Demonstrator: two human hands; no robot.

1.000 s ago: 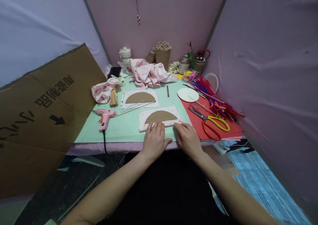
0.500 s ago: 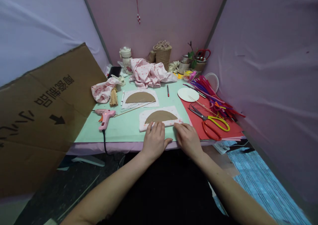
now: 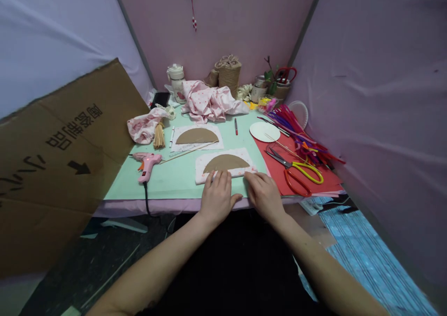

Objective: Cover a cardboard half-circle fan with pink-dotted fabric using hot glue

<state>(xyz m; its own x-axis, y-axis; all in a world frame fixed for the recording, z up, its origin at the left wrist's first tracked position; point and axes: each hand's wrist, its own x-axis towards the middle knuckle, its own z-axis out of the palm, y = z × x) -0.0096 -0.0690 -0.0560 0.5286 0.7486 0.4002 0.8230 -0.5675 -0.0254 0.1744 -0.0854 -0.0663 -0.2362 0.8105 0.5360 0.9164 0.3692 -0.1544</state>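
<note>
My left hand (image 3: 217, 192) lies on the lower edge of a white cloth (image 3: 203, 163) with a small pink-and-orange print, its fingers stretched flat and the thumb out to the side. My right hand (image 3: 264, 192) rests at the cloth's lower right corner, with bent fingers against the edge and no grip visible; its thumb is mostly hidden. On the cloth sits a brown cardboard half-circle (image 3: 226, 162), straight side towards me. Behind it, a second cardboard half-circle (image 3: 197, 136) rests on another printed cloth (image 3: 215, 132).
A pink glue gun (image 3: 149, 163) and a thin stick (image 3: 188, 152) lie to the left. Scissors (image 3: 293, 171), a white paper plate (image 3: 264, 132) and pipe cleaners (image 3: 296, 132) are at the right. Crumpled pink fabric (image 3: 211, 102) is at the back; a cardboard sheet (image 3: 70, 158) leans at left.
Both hands and the cloth hold the same position. Only a very slight shift of the camera view shows.
</note>
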